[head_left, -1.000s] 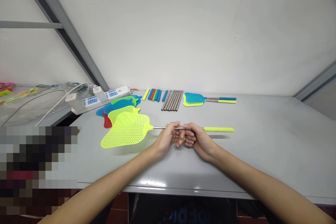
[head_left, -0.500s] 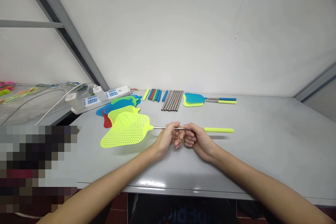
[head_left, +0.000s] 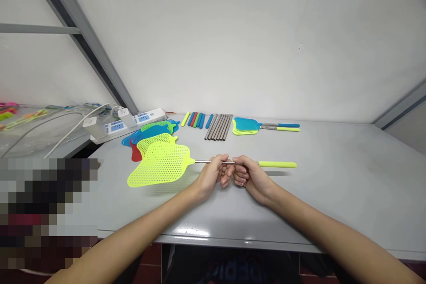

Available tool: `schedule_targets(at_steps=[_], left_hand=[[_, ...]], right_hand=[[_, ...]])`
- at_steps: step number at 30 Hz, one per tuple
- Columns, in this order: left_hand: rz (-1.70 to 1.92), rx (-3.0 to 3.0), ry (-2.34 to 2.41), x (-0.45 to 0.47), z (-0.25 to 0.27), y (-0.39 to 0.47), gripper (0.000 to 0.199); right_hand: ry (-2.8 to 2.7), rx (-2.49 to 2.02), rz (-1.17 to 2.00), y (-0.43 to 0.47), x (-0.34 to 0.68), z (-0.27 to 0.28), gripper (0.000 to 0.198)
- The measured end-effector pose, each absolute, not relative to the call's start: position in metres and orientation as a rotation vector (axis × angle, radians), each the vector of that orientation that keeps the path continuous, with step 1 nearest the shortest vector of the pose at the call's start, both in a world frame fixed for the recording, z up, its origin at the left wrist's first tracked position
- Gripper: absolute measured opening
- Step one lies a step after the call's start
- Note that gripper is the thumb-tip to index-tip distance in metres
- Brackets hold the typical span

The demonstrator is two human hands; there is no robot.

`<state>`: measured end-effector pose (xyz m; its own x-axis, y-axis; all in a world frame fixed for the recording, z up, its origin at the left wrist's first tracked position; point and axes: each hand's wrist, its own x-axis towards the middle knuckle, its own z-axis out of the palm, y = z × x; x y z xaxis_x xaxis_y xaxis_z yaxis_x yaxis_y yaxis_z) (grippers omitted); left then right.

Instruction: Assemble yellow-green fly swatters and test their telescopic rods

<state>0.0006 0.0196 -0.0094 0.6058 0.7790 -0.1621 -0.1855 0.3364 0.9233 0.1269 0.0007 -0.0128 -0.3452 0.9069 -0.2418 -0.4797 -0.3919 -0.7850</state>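
A yellow fly swatter (head_left: 159,165) is held level above the table, its perforated head to the left and its yellow grip to the right. My left hand (head_left: 213,173) is closed on the thin metal rod on the head's side. Close beside it, my right hand (head_left: 249,175) pinches the same rod nearer the grip. The curled fingers hide part of the rod. Behind the held swatter lie loose swatter heads in yellow, red, blue and green, such as a blue head (head_left: 135,136).
Coloured grips (head_left: 196,120) and several metal rods (head_left: 218,127) lie along the table's back. Right of them are two swatters with rods and grips, one with a blue head (head_left: 246,123). A white power strip (head_left: 143,117) with plugs stands at the back left.
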Motion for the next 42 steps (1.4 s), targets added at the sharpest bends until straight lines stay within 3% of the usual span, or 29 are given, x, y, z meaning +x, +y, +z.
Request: schedule_targets(at_steps=[42], left_hand=[[0.718,1.074,0.739,0.0001,-0.0094,0.0198,0.038]], right_hand=[[-0.772,-0.889,1.843,0.0002,0.1266,-0.0104,0.036]])
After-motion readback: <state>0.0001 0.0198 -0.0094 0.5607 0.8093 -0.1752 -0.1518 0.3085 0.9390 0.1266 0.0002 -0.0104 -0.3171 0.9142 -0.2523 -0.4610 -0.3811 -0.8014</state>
